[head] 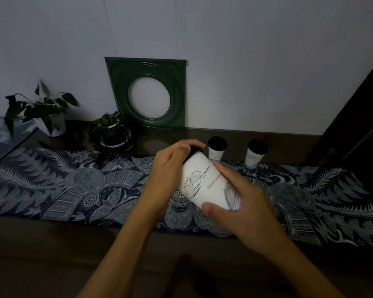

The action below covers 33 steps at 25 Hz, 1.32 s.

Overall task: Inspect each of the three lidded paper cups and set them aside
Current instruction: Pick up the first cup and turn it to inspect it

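Observation:
A white paper cup [199,179] with a black lid and a dark line drawing is held tilted above the patterned cloth, its lid pointing up and away from me. My left hand [170,166] grips the lid end. My right hand [241,201] wraps the cup's lower body and base. Two more white cups with black lids stand upright behind it near the wall: one [216,150] just beyond the held cup, the other [255,155] further right.
A blue patterned cloth [73,190] runs across the dark table. Two potted plants [45,112] [112,132] stand at the back left. A green square frame [148,91] with a round opening leans on the wall. A dark upright edge [357,115] borders the right.

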Each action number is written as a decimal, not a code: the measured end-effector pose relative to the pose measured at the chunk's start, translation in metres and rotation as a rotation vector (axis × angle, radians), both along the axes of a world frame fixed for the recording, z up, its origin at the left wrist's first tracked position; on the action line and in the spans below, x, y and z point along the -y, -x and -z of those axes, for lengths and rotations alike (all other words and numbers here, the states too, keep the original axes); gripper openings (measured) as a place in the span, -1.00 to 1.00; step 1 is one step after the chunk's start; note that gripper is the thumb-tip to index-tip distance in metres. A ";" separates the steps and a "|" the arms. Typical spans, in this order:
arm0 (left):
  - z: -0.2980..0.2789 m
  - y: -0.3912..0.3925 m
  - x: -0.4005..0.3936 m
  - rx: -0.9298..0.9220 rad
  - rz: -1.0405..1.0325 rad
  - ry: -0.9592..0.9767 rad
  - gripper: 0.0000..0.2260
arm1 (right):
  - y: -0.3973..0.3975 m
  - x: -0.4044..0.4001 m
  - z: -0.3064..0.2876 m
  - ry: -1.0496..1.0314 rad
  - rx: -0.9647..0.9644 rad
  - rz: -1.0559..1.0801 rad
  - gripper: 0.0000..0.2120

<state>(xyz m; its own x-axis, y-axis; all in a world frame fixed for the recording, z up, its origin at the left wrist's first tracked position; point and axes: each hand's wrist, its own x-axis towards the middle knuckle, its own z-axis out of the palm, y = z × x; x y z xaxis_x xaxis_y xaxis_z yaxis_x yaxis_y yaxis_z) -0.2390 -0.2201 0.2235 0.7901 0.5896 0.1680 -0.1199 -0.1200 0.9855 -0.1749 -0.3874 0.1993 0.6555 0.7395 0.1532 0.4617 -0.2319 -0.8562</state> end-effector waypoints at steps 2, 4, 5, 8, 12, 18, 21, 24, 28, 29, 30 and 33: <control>0.000 0.003 0.001 0.065 0.034 0.005 -0.69 | -0.003 0.004 -0.006 -0.213 -0.598 -0.070 -0.35; 0.002 0.003 0.003 0.113 0.015 0.024 -0.69 | -0.004 0.005 -0.012 -0.240 -0.783 -0.107 -0.41; 0.003 0.002 0.003 0.128 -0.016 0.035 -0.69 | -0.004 0.004 -0.014 -0.220 -0.713 -0.105 -0.42; 0.002 -0.001 0.001 0.119 -0.118 0.056 -0.69 | 0.002 0.002 -0.015 0.026 0.094 -0.005 -0.31; -0.001 0.001 0.002 0.063 -0.125 0.041 -0.71 | 0.006 0.002 -0.006 0.164 0.649 0.023 -0.16; -0.002 0.013 0.006 0.145 -0.004 -0.048 -0.71 | 0.005 0.009 -0.022 -0.160 -0.608 -0.076 -0.34; -0.003 0.014 0.009 0.186 -0.044 -0.063 -0.70 | 0.006 0.012 -0.030 -0.188 -0.716 -0.122 -0.52; -0.009 0.010 0.012 0.094 -0.158 0.039 -0.71 | 0.009 0.010 -0.031 -0.018 0.004 0.013 -0.40; -0.012 0.011 0.015 0.030 -0.171 0.059 -0.71 | 0.014 0.011 -0.019 0.185 0.776 0.038 -0.14; -0.014 0.013 0.016 0.031 -0.151 0.041 -0.71 | 0.016 0.013 -0.021 0.171 0.699 0.034 -0.13; -0.015 0.015 0.017 0.036 -0.127 0.024 -0.71 | 0.017 0.013 -0.024 0.139 0.536 0.035 -0.14; -0.015 0.022 0.019 0.106 -0.054 -0.031 -0.69 | 0.014 0.018 -0.031 -0.093 -0.340 -0.069 -0.31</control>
<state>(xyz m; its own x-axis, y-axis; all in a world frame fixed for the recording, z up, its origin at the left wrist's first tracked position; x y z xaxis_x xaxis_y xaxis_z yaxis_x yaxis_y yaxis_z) -0.2606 -0.2388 0.2383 0.7342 0.6239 0.2678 -0.2157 -0.1597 0.9633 -0.1892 -0.4050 0.2308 0.6299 0.7766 0.0033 0.1582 -0.1241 -0.9796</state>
